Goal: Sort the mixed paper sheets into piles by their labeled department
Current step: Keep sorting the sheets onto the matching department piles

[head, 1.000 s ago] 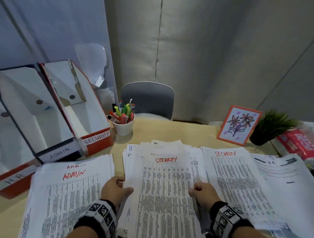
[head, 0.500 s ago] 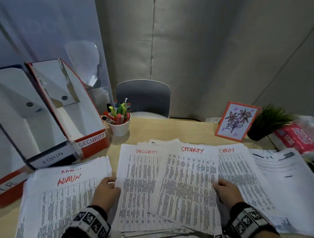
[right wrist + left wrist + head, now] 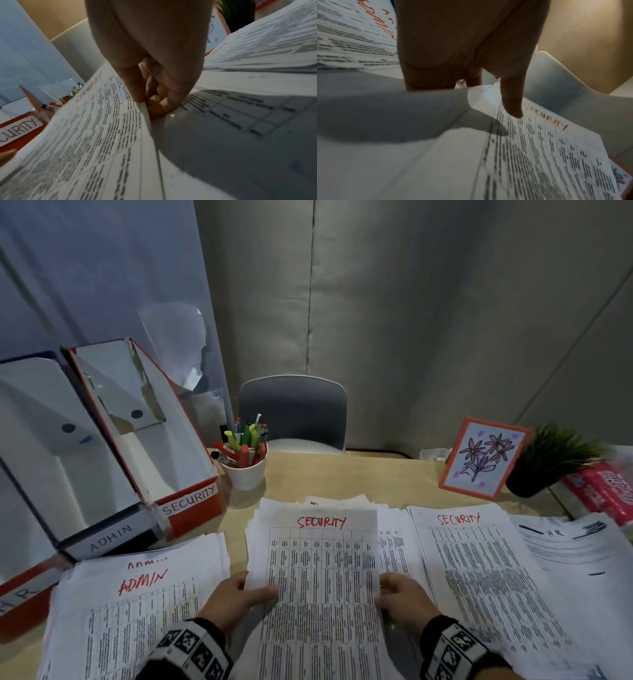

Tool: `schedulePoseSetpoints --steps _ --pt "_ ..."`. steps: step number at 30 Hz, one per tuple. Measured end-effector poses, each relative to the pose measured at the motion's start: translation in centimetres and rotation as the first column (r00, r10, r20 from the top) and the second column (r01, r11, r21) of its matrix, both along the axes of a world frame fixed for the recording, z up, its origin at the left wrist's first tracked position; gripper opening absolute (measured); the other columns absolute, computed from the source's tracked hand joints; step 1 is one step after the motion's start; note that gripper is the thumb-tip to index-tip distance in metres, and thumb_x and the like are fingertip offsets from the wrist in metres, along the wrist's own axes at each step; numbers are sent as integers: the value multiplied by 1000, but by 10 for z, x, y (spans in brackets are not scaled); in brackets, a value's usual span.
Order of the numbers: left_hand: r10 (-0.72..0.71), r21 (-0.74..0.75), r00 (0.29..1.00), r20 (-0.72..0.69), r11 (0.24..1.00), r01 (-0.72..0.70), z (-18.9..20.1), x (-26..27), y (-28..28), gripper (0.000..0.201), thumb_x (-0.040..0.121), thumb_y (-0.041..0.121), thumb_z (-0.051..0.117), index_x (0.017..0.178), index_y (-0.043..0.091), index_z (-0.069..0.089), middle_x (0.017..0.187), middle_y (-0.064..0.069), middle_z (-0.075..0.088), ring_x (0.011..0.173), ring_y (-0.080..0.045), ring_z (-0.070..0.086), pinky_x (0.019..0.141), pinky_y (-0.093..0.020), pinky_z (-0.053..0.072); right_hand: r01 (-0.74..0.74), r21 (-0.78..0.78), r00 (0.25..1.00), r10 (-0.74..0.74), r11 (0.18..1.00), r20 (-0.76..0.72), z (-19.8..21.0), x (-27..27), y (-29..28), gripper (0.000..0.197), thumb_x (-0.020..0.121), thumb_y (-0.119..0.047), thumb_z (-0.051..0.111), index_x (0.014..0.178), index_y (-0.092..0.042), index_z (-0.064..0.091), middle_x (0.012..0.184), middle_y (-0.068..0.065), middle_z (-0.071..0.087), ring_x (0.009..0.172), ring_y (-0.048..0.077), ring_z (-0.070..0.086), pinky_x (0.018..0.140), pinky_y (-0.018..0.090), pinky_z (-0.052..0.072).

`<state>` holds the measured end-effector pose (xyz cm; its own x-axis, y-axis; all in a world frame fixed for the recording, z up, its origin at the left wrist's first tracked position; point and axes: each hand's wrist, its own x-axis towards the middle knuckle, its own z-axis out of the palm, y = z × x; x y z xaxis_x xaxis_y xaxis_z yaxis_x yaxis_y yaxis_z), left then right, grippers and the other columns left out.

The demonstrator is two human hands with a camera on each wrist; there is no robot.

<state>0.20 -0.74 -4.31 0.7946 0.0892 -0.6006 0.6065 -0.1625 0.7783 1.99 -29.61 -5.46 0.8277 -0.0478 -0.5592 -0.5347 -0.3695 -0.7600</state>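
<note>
A sheet headed SECURITY (image 3: 322, 577) in red tops the middle stack of mixed papers. My left hand (image 3: 246, 594) grips its left edge, with the thumb (image 3: 511, 105) lying on the print and the fingers under it. My right hand (image 3: 387, 594) pinches the right edge (image 3: 144, 108) between thumb and curled fingers. An ADMIN pile (image 3: 137, 611) lies to the left. To the right are a SECURITY pile (image 3: 479, 577) and, further right, an HR pile (image 3: 575, 559).
Three tilted file boxes stand at the left, labeled SECURITY (image 3: 188, 498), ADMIN (image 3: 109, 535) and HR (image 3: 20, 594). Behind the papers are a white pen cup (image 3: 245, 470), a flower card (image 3: 483, 457), a small plant (image 3: 548, 463) and a red packet (image 3: 603, 487). A grey chair (image 3: 293, 412) faces me.
My right hand carried a SECURITY sheet rightward toward the right-hand pile, then came back to the middle stack. It now pinches another SECURITY sheet. My left hand stayed at the stack's left edge.
</note>
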Motion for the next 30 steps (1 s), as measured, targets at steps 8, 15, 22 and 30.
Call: schedulePoseSetpoints --steps 8,15,22,30 --pt "-13 -34 998 64 999 15 4 -2 -4 25 76 -16 64 93 2 67 93 -15 72 78 -21 66 60 -25 51 0 -70 999 3 998 35 -7 0 1 24 72 12 60 61 -8 67 62 3 69 64 20 65 58 29 53" --pt "-46 -47 995 88 998 50 -1 -3 2 8 48 24 71 49 16 72 61 -4 70 69 -23 64 68 -30 50 119 142 993 -120 983 -4 -6 -2 -1 50 66 14 66 108 -11 56 84 8 58 62 16 52 43 19 41" --pt "105 -381 994 -31 918 -108 -17 4 8 66 94 -4 22 41 -4 61 50 -12 56 56 -29 50 44 -21 46 -101 75 988 91 992 121 5 -7 -6 32 77 16 62 76 -13 74 84 3 68 76 14 66 68 21 52" --pt "-191 133 962 195 977 167 -15 -6 10 8 64 31 80 67 24 78 74 7 74 73 -4 68 74 -26 54 -155 -17 978 156 988 140 6 -10 -6 26 84 -4 65 61 -14 59 58 -7 61 58 5 57 59 19 44"
